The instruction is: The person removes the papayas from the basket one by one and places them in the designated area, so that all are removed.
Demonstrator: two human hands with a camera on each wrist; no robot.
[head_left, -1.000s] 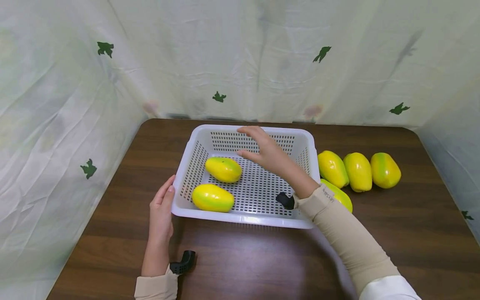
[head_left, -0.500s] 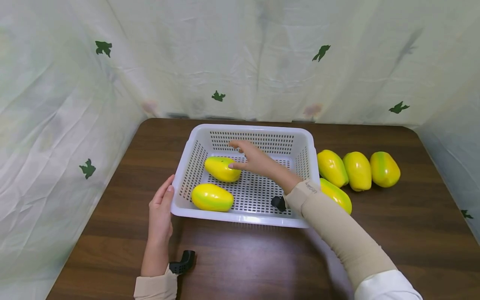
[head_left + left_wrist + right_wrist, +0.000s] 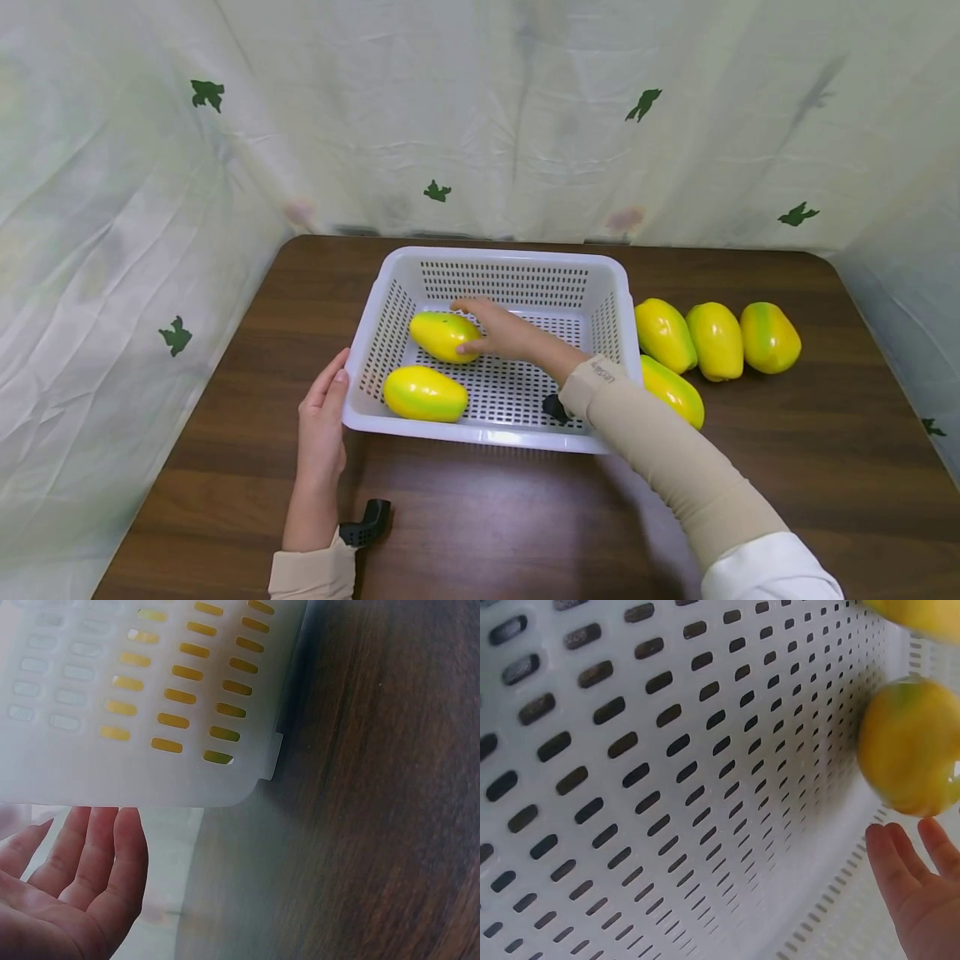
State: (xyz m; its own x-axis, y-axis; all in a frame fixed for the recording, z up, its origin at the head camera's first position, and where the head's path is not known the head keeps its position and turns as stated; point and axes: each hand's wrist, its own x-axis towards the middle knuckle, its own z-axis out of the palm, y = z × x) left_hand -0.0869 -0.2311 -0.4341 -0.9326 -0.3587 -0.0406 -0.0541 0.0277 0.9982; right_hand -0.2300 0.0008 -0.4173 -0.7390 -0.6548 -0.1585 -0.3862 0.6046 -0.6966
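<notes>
In the head view a white perforated plastic basket [image 3: 487,437] stands on the table with two yellow-green papayas [image 3: 425,393] in its left half. The left hand [image 3: 322,425] holds the basket's left rim, and its fingertips meet the rim in the left wrist view. Over the basket, the right hand [image 3: 502,331] reaches to the rear papaya [image 3: 442,336], thumb at its front right and fingers behind it. From the right wrist view, the fingertips [image 3: 881,836] lie just below that papaya [image 3: 909,746], and whether they touch it is hard to tell.
Several more papayas [image 3: 715,340] lie on the table right of the basket, one partly hidden by the right sleeve [image 3: 645,433]. The brown wooden table [image 3: 487,525] ends at a pale curtain [image 3: 525,125] behind and at both sides.
My right hand has moved left and down in the basket, from above its middle to the rear papaya. The left hand and the fruits keep their places.
</notes>
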